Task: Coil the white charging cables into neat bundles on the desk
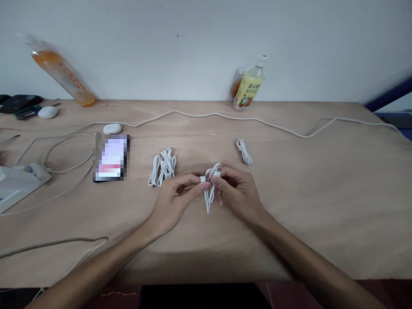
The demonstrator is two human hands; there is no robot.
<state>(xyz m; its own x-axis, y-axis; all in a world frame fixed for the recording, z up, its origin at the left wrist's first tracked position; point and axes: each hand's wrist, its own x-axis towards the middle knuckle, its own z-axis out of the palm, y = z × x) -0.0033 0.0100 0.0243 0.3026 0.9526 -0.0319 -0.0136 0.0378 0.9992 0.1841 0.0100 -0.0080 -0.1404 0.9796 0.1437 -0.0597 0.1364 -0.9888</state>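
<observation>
Both my hands meet over the middle of the wooden table [305, 201]. Between them is a folded white cable [210, 189] with white plugs at its top end. My left hand [175, 199] pinches it from the left, fingers closed on a plug. My right hand [238, 191] grips it from the right, fingers curled round the loops. The cable's lower loops hang down between my hands. A pile of coiled white cables [162, 166] lies just left of my left hand. One small bundled white cable [243, 151] lies behind my right hand.
A phone [111, 158] lies left of the cables, with a white earbud case [112, 128] behind it. A long white cord [206, 115] runs across the table's back. A yellow drink bottle [248, 86] and an orange bottle [61, 73] stand against the wall. White boxes [19, 182] sit far left.
</observation>
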